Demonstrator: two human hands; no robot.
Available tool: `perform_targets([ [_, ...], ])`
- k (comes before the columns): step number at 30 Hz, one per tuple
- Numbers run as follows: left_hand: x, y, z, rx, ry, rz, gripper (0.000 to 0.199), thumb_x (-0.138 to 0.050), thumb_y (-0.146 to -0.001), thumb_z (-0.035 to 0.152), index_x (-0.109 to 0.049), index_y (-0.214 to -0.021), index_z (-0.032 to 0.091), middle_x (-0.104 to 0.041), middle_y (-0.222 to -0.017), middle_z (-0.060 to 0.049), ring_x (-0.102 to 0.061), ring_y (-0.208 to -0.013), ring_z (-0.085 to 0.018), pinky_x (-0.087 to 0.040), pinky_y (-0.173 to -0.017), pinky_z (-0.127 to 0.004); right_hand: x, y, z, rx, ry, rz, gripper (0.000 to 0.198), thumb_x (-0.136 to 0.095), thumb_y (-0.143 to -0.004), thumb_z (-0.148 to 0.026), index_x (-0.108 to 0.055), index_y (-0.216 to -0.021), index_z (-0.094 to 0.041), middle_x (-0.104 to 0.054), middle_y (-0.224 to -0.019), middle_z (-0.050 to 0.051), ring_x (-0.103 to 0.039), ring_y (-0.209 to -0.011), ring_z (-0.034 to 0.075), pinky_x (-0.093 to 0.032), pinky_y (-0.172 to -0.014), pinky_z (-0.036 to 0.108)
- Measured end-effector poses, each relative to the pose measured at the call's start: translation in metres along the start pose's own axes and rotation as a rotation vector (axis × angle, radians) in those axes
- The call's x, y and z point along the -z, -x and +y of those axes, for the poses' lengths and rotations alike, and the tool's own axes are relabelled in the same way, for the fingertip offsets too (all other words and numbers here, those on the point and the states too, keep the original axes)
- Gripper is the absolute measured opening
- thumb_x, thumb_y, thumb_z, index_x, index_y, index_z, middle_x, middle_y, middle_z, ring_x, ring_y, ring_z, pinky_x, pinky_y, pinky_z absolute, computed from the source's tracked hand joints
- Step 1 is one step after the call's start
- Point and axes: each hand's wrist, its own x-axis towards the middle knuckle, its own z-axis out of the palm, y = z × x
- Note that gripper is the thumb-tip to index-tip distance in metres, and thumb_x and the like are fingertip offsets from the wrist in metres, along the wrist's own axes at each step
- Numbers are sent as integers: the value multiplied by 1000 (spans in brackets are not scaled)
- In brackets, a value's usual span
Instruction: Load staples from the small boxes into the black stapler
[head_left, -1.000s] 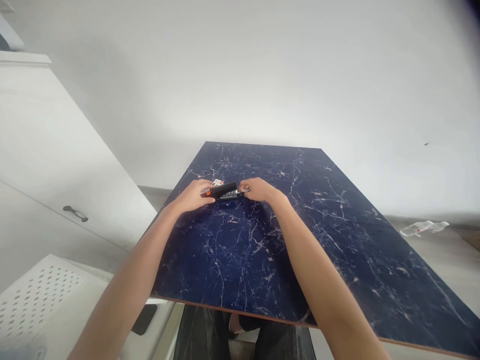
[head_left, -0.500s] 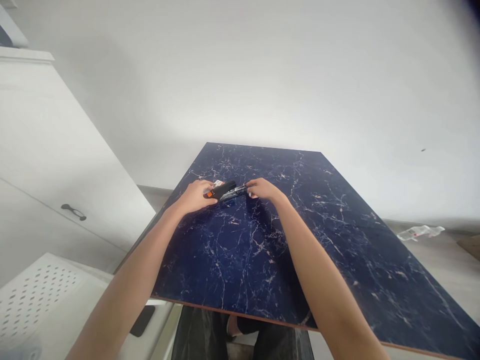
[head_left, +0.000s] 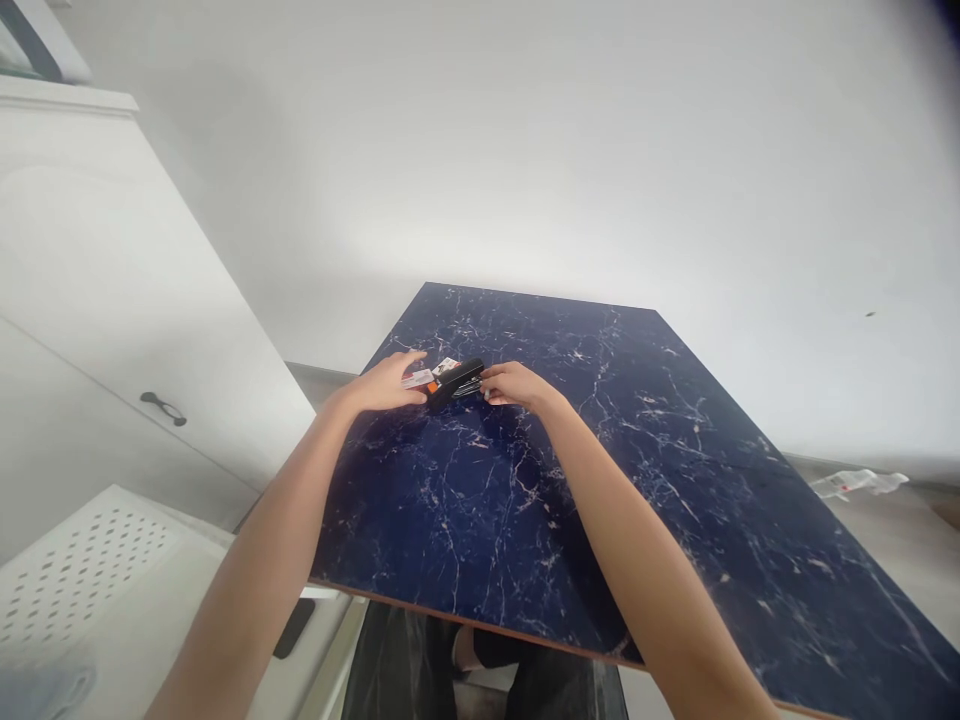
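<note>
A black stapler (head_left: 459, 380) with an orange patch at its left end lies on the blue table, its metal part showing along the near side. My right hand (head_left: 517, 385) is closed in a pinch at the stapler's right end, on the metal part. My left hand (head_left: 386, 385) is at the other end with thumb and fingers spread apart, not gripping the stapler. Between these fingers lies a small red and white packet (head_left: 418, 379). Just behind the stapler is another small white and red piece (head_left: 447, 365), partly covered.
The dark blue marble-patterned table (head_left: 487, 500) stands against a white wall. On the left is a white cabinet (head_left: 150, 300) with a dark handle. Below it are a perforated white panel (head_left: 82, 570) and a dark phone-like object (head_left: 294, 628). A clear plastic wrapper (head_left: 859, 483) lies beyond the right edge.
My left hand has let go of the stapler and moved slightly left, uncovering the red and white packet. My right hand has come in toward the stapler, and less metal sticks out.
</note>
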Motion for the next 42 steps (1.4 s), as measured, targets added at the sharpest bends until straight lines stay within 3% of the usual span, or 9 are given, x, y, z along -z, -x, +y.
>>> perform_targets([
  [4,4,2,-2,18,-28,-64,72,-71,-78,54,-58,-141,23,-63,-139,-12,-61,-123,-35,-49,-98,-40,0,-5,1,-9,28,-14,10,-69,-74,-6,-73,-82,-12,-71,-71,6,-65,-63,15,-60,-65,24],
  [14,-9,-3,9,-45,-63,1,62,-73,-76,58,-69,-130,27,-70,-122,-12,-66,-111,-36,-50,-86,-38,-7,-10,9,54,69,-19,10,-71,-76,-11,-74,-85,-13,-75,-79,9,-69,-69,17,-61,-68,25],
  [19,-8,-3,10,-80,-78,-6,47,-73,-78,53,-74,-118,29,-72,-116,-11,-67,-106,-36,-51,-83,-38,-10,-6,6,52,73,-34,26,-70,-78,-12,-74,-103,-12,-76,-82,8,-70,-69,16,-61,-70,24],
  [24,5,3,-2,12,-37,-41,60,-76,-72,44,-69,-130,29,-73,-121,-9,-68,-106,-34,-52,-83,-36,-4,-6,6,34,146,14,41,-71,-76,-10,-72,-117,-11,-77,-85,11,-70,-66,18,-62,-65,27],
  [28,11,6,-7,111,-25,12,50,-71,-77,41,-71,-125,26,-74,-120,-10,-70,-100,-31,-52,-82,-36,-1,-10,7,38,168,44,31,-71,-77,-11,-74,-108,-11,-77,-87,11,-72,-69,19,-61,-65,26],
  [34,9,5,-2,100,-8,-28,54,-74,-74,37,-70,-127,27,-75,-118,-9,-71,-98,-32,-53,-80,-37,-8,-19,16,53,195,37,12,-71,-75,-12,-74,-87,-13,-75,-74,8,-73,-65,20,-60,-67,26],
  [36,12,7,-1,86,15,33,50,-72,-77,36,-70,-126,27,-73,-122,-8,-70,-102,-32,-54,-84,-38,-6,-21,17,62,204,59,18,-72,-74,-12,-74,-92,-13,-74,-70,7,-73,-63,20,-60,-67,28],
  [39,18,11,8,25,71,240,54,-69,-81,33,-64,-134,27,-68,-134,-7,-66,-114,-31,-52,-94,-39,5,-18,13,102,179,136,26,-72,-77,-15,-71,-103,-13,-73,-69,5,-73,-65,20,-60,-70,29],
  [42,16,13,31,-107,112,340,58,-66,-83,30,-59,-140,24,-66,-135,-8,-64,-116,-29,-51,-98,-38,15,-4,6,193,94,215,23,-65,-87,-23,-67,-109,-15,-76,-90,8,-74,-79,17,-60,-77,26],
])
